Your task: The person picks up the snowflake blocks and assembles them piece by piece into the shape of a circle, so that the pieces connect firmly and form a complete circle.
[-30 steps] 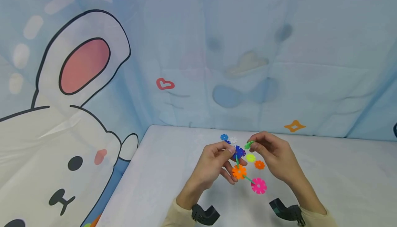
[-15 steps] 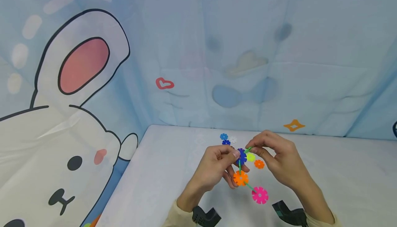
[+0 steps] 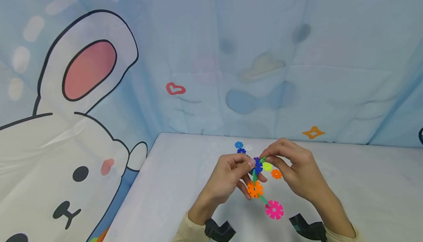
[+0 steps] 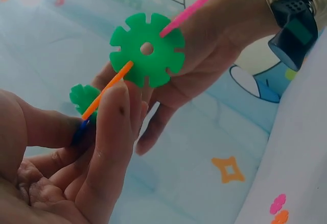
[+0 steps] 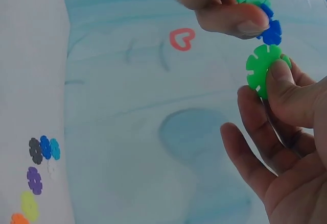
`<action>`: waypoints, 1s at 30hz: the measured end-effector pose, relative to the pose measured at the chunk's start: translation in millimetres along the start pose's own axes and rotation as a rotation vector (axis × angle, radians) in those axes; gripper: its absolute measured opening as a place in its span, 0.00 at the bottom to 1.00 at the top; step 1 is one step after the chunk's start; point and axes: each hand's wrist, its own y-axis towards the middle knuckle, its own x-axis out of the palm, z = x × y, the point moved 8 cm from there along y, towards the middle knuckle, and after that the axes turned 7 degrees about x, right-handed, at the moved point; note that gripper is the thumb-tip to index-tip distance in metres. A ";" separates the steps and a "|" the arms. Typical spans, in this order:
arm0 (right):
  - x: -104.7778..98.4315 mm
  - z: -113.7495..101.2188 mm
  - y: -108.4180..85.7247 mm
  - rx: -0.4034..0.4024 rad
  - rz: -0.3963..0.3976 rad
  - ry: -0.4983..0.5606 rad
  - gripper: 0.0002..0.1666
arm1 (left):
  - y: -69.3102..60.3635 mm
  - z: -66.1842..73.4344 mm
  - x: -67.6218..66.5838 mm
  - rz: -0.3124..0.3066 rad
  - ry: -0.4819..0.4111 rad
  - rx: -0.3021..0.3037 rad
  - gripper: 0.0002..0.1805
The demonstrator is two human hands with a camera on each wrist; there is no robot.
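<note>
In the head view my left hand (image 3: 226,179) pinches a dark blue notched snowflake disc (image 3: 257,166) between thumb and index finger. From it hangs a chain of interlocked discs: a green disc (image 4: 147,71) seen broadside in the left wrist view, an orange disc (image 3: 255,190), another green one edge-on, and a pink disc (image 3: 274,210) at the end. My right hand (image 3: 299,170) pinches a separate-coloured bright green disc (image 5: 259,71) by thumb and fingers. Its edge meets the blue disc's edge (image 5: 272,30) in the right wrist view; whether their slots interlock I cannot tell.
Loose discs lie on the white table (image 3: 185,183) behind the hands: light blue (image 3: 238,144), white (image 3: 248,148), yellow (image 3: 267,166) and orange (image 3: 276,174). Black (image 5: 35,151) and purple (image 5: 34,180) ones show in the right wrist view. A printed curtain (image 3: 198,32) stands behind the table.
My right hand has brought the green disc leftward and down against the blue disc. The left hand has shifted slightly to the right, and the hanging chain has swung a little.
</note>
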 end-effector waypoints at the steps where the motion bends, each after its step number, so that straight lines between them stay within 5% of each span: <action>1: -0.1 0.1 0.0 0.001 0.000 -0.008 0.27 | 0.2 0.6 -0.3 0.005 0.007 0.007 0.19; 8: -6.0 -1.0 -0.8 0.017 0.051 -0.038 0.26 | 0.1 3.9 -0.6 0.033 0.054 0.035 0.18; 15: -5.9 -0.1 -0.8 0.022 0.060 0.039 0.28 | -1.3 4.5 3.1 0.024 0.019 0.025 0.19; 17: -4.7 0.6 -0.9 0.026 0.039 0.067 0.22 | -1.9 3.9 4.6 0.027 0.005 0.018 0.20; 22: -5.8 -3.3 0.7 0.022 0.057 0.008 0.20 | -2.3 0.4 7.7 0.069 -0.021 0.009 0.20; 30: -6.9 -2.8 -0.3 -0.040 0.124 0.023 0.28 | -2.6 -0.5 9.7 0.123 -0.015 0.013 0.18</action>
